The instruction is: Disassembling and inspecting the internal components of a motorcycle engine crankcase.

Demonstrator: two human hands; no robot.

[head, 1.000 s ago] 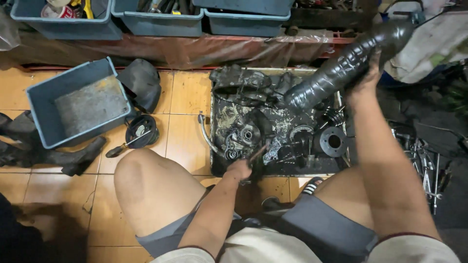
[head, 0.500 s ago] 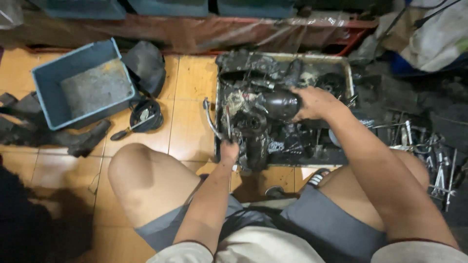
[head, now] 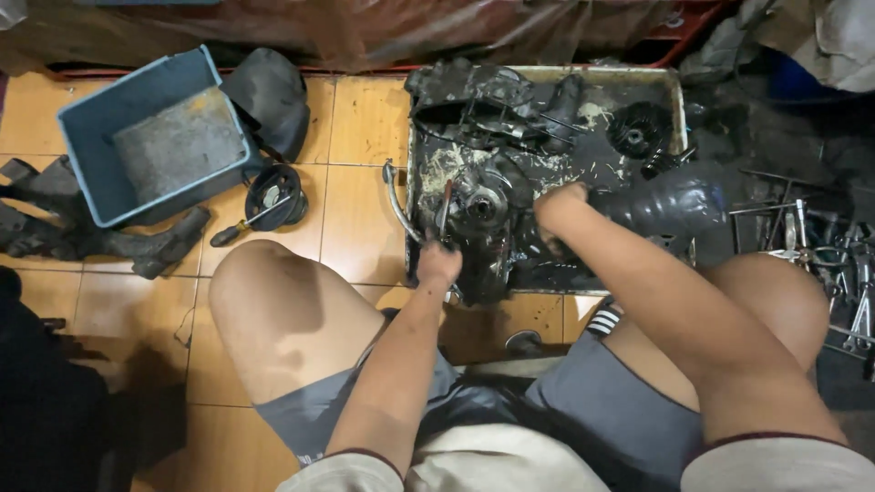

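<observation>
I sit over a shallow metal tray (head: 676, 84) of greasy black engine parts. My left hand (head: 439, 264) rests at the tray's front edge, closed around a thin screwdriver-like tool (head: 447, 205) that points up beside a dirty engine casing (head: 483, 211). Just right of the casing, my right hand (head: 558, 211) grips the end of a thick black ribbed rubber hose (head: 670, 202). The hose lies across the tray's right side. A round black fan-like part (head: 638, 128) sits in the tray's far right corner.
A blue-grey plastic bin (head: 87, 159) stands on the tiled floor at left, with a black rubber piece (head: 269, 96) beside it. A round black part (head: 273, 193) and a screwdriver (head: 239, 228) lie near my left knee. Metal hand tools (head: 820, 246) are scattered at right.
My right hand has brought the black hose down from the upper right onto the tray's right side. My left hand has stayed at the tray's front edge.
</observation>
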